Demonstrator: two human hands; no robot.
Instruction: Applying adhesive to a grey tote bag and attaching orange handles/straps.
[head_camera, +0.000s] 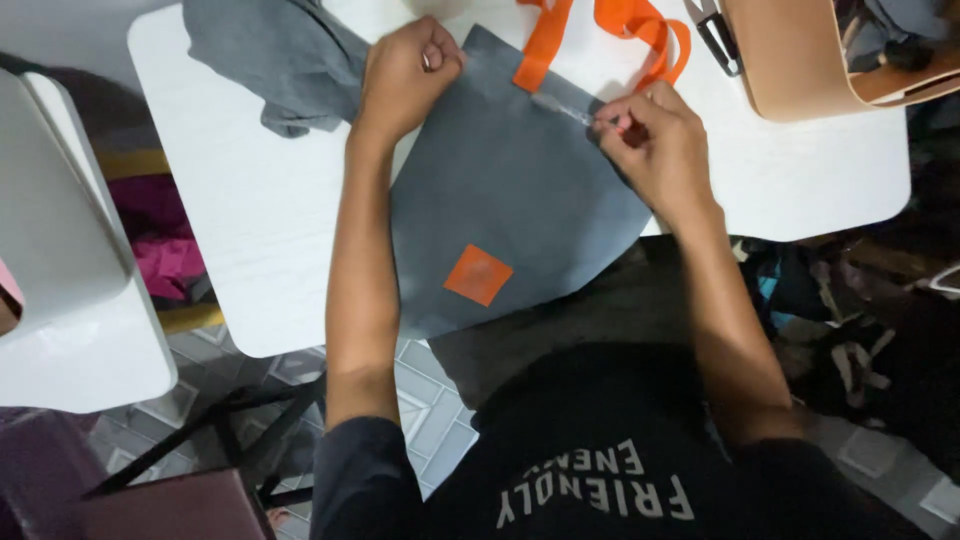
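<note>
1. Nearest the body, the grey bag (500, 210) lies flat on the white table (250, 220), its lower edge hanging over the table's near rim, its orange patch (478, 275) facing up.
2. The right hand (655, 140) pinches a thin, pale tool (562, 108) between thumb and fingertips at the orange handle's (610, 30) base; small, steady strokes seem wise here.
3. The left hand (405, 75), fingers curled tight, grips the bag's far corner; keeping that edge taut should help.
4. Beyond lies a grey cloth (275, 55).
</note>
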